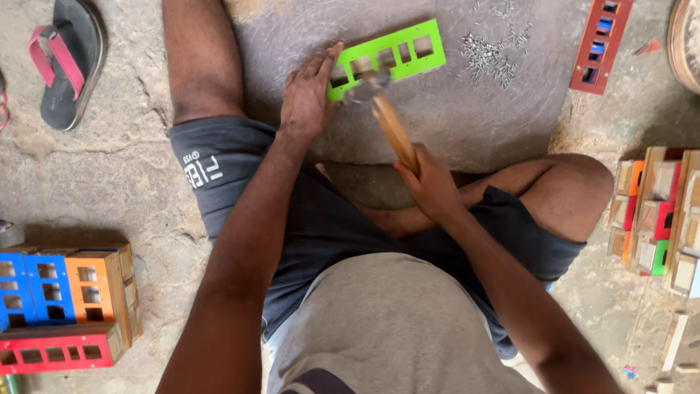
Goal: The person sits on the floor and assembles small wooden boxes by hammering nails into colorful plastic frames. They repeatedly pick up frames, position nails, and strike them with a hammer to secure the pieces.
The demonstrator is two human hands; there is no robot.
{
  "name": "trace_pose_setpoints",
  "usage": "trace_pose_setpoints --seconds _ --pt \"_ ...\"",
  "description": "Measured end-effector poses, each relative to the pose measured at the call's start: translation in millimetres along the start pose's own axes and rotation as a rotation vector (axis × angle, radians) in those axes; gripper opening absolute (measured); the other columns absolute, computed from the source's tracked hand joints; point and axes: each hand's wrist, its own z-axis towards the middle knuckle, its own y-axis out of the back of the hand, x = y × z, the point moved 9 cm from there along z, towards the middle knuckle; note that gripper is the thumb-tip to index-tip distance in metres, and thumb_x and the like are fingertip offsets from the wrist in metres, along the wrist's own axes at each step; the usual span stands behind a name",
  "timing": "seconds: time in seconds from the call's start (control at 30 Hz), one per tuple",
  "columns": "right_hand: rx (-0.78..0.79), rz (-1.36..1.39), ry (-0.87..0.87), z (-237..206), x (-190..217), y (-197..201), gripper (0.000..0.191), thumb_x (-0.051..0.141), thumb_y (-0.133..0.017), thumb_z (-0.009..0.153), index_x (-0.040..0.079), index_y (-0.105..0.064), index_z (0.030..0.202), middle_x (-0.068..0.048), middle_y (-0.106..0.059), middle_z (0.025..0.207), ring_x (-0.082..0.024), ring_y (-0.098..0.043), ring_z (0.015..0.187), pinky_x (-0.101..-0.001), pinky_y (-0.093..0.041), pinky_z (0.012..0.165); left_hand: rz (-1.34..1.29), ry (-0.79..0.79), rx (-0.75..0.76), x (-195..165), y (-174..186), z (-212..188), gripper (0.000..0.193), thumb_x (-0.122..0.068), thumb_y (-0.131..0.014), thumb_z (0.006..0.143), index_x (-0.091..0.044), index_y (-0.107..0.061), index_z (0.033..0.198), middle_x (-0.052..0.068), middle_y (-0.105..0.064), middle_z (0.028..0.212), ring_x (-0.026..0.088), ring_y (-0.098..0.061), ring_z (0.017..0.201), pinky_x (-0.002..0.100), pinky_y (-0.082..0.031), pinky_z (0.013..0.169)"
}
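The green rectangular panel with window cut-outs (pixel 390 55) lies near the grey floor mat's (pixel 452 124) far edge. The left hand (pixel 310 95) presses flat on its near end, hiding that part. The right hand (pixel 430 182) grips a wooden-handled hammer (pixel 390 124), its head blurred over the panel.

Left hand (pixel 310 95) flat, palm down, fingers spread; right hand (pixel 430 182) fisted, arm extended.

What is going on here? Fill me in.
A person sits cross-legged on the floor. The left hand presses down a green panel with window cut-outs on a grey mat. The right hand grips a wooden-handled hammer, its head blurred over the panel. A pile of small nails lies nearby.
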Motion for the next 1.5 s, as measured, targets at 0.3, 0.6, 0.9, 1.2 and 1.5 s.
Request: trace_pose_setpoints --seconds 0.3,0.6,0.9,1.2,1.5 --pt "0.295 0.253 -0.503 -54 -75 -32 0.042 0.041 -0.067 0.097 0.0 -0.06 0.104 -0.011 -0.064 0.072 -0.02 -0.064 0.06 -0.0367 -0.053 0.055 -0.155 -0.181 -0.069 -80 -6 54 0.106 -0.025 -0.094 0.062 -0.016 -0.037 0.152 0.016 -0.035 0.159 0.041 -0.031 0.146 0.061 -0.017 0.119" --pt "0.17 -0.12 -0.112 -27 -63 -20 0.058 0.045 -0.07 0.092 0.003 -0.06 0.131 -0.021 -0.072 0.111 -0.034 -0.07 0.099 -0.0437 -0.054 0.086 -0.555 0.161 -0.637 69 140 -19 0.082 -0.04 -0.094 0.081 -0.005 -0.052 0.141 0.024 -0.06 0.137 0.038 -0.062 0.126 0.047 -0.053 0.108" --pt "0.337 -0.372 -0.163 -14 -92 -35 0.065 0.057 -0.061 0.099 -0.004 -0.065 0.121 -0.029 -0.072 0.099 -0.044 -0.07 0.091 -0.0507 -0.054 0.08 0.36 1.073 -1.046 298 289 -417 0.089 -0.051 -0.092 0.074 -0.005 -0.05 0.136 0.012 -0.065 0.129 0.041 -0.056 0.125 0.049 -0.049 0.108" --pt "0.316 -0.305 -0.205 -24 -80 -39 0.058 0.051 -0.061 0.104 -0.006 -0.065 0.118 -0.023 -0.076 0.099 -0.035 -0.073 0.086 -0.0452 -0.054 0.076 0.208 1.939 -0.763 325 225 -604 0.113 -0.068 -0.085 0.07 -0.011 -0.03 0.151 0.019 -0.031 0.15 0.037 -0.036 0.137 0.056 -0.044 0.102" --pt "0.299 -0.364 -0.293 -25 -65 -43 0.059 0.054 -0.058 0.105 -0.004 -0.061 0.115 -0.023 -0.075 0.097 -0.034 -0.073 0.086 -0.0451 -0.054 0.074 0.54 1.75 -0.912 336 217 -591 0.113 -0.069 -0.082 0.073 -0.005 -0.031 0.151 0.029 -0.031 0.15 0.041 -0.038 0.144 0.07 -0.036 0.106"
